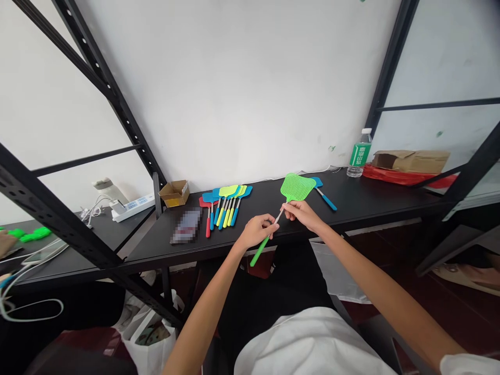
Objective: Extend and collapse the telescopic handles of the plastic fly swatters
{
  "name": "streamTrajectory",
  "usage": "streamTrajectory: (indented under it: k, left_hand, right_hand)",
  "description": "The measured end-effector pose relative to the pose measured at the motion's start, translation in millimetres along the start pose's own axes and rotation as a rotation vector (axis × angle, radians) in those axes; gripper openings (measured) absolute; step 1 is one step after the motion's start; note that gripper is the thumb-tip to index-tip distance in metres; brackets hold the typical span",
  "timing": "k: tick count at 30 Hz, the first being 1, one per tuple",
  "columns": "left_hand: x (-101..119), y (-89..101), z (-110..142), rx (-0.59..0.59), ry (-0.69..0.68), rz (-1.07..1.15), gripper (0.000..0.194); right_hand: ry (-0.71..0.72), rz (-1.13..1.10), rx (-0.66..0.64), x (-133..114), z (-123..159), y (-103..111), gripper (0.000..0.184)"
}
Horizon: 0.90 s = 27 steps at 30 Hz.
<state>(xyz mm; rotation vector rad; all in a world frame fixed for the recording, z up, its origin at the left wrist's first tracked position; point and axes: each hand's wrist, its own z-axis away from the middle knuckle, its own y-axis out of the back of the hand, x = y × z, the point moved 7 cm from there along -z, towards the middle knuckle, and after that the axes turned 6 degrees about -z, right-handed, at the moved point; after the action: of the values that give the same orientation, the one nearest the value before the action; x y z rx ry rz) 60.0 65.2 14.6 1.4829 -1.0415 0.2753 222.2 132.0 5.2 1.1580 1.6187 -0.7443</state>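
A green fly swatter [297,187] is held slantwise over the front edge of the black shelf. My left hand [259,230] is closed on its metal rod, just above the green handle. Higher up, where the rod meets the perforated head, my right hand [297,210] pinches it. Behind that head lies a blue fly swatter [327,200], its own head partly hidden. To the left of my hands, several blue and yellow fly swatters [228,204] lie in an overlapping row, with a red one [208,221] at the row's left end.
A blurred-out flat object [186,226] and a small open cardboard box [174,193] are on the shelf's left part. A water bottle [359,153] stands at the back right, beside a carton [414,160] on red plastic. Black metal uprights [128,122] frame both sides. Farther left is a power strip [135,207].
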Motion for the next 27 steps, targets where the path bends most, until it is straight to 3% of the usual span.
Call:
streamTrajectory:
  k: [27]
  left_hand:
    - [1.6, 0.2, 0.4, 0.008, 0.008, -0.049, 0.034]
  right_hand:
    - [0.005, 0.022, -0.011, 4.3, -1.2, 1.2, 0.038]
